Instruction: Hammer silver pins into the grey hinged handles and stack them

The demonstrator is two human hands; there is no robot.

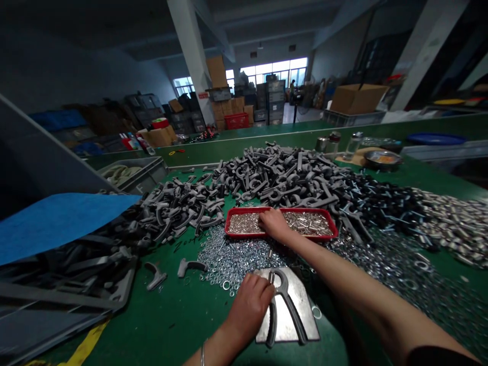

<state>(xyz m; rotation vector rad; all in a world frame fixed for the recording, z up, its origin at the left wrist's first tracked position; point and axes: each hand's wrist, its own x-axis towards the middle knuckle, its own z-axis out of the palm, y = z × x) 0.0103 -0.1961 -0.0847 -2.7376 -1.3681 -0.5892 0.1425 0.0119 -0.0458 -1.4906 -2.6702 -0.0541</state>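
Observation:
My left hand (249, 305) rests closed on a grey plastic handle part (287, 305) that lies on a flat metal plate (301, 325) near the table's front. My right hand (275, 223) reaches forward into a shallow red tray (331, 235) of small shiny metal pins, its fingers curled down among them; whether it holds one is hidden. A spread of silver washers (229, 254) lies between the tray and the plate.
A big heap of grey handle parts (274, 175) covers the green table behind the tray. Silver metal parts (457, 223) lie at the right. A grey crate (68, 284) under a blue sheet (57, 218) stands at the left. Two loose grey parts (171, 269) lie nearby.

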